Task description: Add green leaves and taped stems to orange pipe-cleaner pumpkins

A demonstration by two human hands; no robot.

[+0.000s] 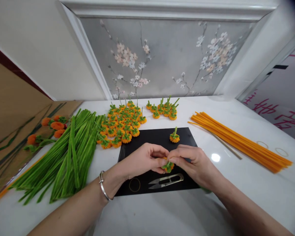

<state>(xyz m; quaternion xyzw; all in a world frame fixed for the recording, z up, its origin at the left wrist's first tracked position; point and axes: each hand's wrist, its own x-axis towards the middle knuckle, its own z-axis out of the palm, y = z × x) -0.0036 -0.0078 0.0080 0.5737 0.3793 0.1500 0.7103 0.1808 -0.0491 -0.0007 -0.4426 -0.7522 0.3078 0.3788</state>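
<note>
The chenille pumpkin point(169, 167) was found above the black mat point(149, 137), between both hands and touching each; neither was nearer. The left hand point(145, 159) had its grip closed on the pumpkin's left side. The right hand point(196, 160) had thumb and forefinger pinched at the green top, the exact strand hidden. Green leaves faced the wearer; stem axis could not be determined. Thread snips point(171, 180) lay nearer the wearer, blades pointing left.

Ornament point(169, 167), one: fuzzy orange base, green top facing viewer; partly hidden, held between left fingers point(159, 162) and right fingers point(175, 160).
</note>
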